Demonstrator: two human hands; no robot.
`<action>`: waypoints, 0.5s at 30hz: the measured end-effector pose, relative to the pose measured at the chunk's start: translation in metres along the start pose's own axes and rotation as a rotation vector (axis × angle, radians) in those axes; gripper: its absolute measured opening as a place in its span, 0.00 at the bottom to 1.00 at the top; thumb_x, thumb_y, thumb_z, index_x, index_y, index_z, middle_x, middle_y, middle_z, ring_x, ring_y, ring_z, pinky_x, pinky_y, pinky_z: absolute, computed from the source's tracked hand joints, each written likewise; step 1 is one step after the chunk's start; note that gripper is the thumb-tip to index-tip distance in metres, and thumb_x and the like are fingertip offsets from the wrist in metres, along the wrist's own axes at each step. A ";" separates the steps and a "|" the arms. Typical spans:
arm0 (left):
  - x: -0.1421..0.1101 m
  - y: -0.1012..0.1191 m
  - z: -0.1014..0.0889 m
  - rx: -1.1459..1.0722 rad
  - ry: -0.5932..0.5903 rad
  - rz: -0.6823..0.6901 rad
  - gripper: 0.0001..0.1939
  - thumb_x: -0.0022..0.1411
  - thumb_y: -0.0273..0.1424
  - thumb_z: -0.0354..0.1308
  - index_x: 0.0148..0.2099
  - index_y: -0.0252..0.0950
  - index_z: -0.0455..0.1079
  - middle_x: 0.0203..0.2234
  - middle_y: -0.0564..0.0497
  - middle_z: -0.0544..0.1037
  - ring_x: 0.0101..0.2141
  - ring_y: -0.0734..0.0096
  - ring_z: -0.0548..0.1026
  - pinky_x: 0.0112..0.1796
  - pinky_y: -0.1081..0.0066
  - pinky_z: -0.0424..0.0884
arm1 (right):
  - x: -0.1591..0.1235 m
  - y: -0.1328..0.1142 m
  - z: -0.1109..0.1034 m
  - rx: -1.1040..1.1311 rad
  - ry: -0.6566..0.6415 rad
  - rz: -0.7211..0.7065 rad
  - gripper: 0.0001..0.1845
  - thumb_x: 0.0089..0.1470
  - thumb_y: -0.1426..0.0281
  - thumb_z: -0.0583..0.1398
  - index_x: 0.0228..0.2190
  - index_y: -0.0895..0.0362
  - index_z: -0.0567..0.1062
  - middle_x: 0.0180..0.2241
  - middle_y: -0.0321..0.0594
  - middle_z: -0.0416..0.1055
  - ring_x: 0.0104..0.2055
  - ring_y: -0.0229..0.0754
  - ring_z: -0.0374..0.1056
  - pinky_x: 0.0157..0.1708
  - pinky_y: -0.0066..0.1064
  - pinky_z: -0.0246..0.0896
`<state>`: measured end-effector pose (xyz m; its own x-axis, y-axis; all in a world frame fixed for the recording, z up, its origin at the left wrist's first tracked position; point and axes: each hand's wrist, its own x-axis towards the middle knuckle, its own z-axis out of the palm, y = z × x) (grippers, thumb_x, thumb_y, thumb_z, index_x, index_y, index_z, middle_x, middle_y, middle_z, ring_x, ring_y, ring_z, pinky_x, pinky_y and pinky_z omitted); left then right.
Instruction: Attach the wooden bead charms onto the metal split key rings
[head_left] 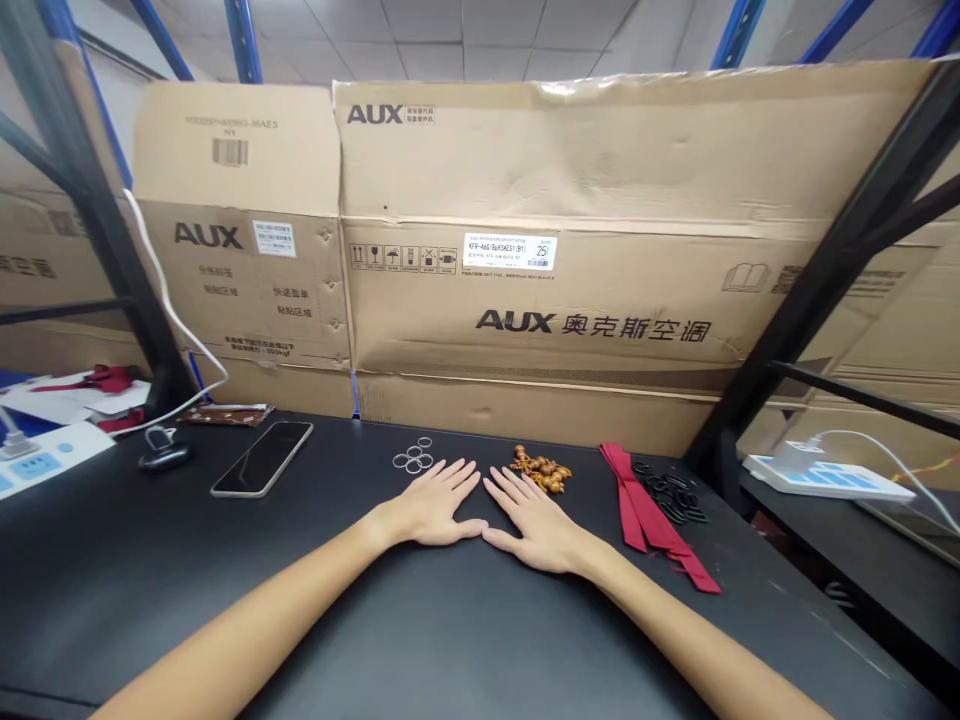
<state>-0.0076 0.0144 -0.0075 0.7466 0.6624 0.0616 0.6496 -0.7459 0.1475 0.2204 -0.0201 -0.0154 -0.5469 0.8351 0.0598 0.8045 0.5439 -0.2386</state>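
Observation:
My left hand [437, 505] lies flat on the black table [420, 640], fingers spread and holding nothing. Just beyond its fingers are several metal rings [413, 458]. My right hand [538, 525] also rests flat with its fingers apart, and its thumb tip meets the left thumb tip. Close to the right fingertips sits a small heap of brown wooden beads [544, 470]. Farther right lie red ribbon strips [652, 510], and beside them a pile of black loops [673, 492] whose kind I cannot make out.
A smartphone [262, 460] lies to the left, near a small black object with a metal loop [165, 452] and a brown packet [225, 413]. White power strips [56, 455] stand at both sides. Large cardboard sheets [525, 330] wall off the back, between dark metal frame posts [810, 270].

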 end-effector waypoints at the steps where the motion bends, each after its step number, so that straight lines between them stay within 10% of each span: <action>1: 0.000 0.000 0.000 -0.001 0.002 0.002 0.43 0.62 0.58 0.38 0.69 0.36 0.43 0.66 0.44 0.43 0.66 0.58 0.42 0.63 0.59 0.39 | 0.000 0.000 0.000 0.000 0.000 -0.002 0.43 0.57 0.43 0.45 0.65 0.51 0.43 0.67 0.38 0.34 0.69 0.50 0.29 0.66 0.46 0.28; 15: -0.001 0.000 0.002 -0.009 0.029 -0.003 0.43 0.62 0.59 0.38 0.69 0.37 0.43 0.66 0.46 0.45 0.65 0.59 0.44 0.63 0.58 0.39 | -0.007 -0.022 -0.004 0.015 -0.049 -0.102 0.45 0.56 0.43 0.48 0.65 0.53 0.44 0.67 0.40 0.32 0.69 0.51 0.27 0.66 0.48 0.25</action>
<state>-0.0073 0.0136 -0.0098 0.7402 0.6663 0.0900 0.6502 -0.7435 0.1567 0.2077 -0.0375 -0.0066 -0.6366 0.7703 0.0374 0.7407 0.6242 -0.2486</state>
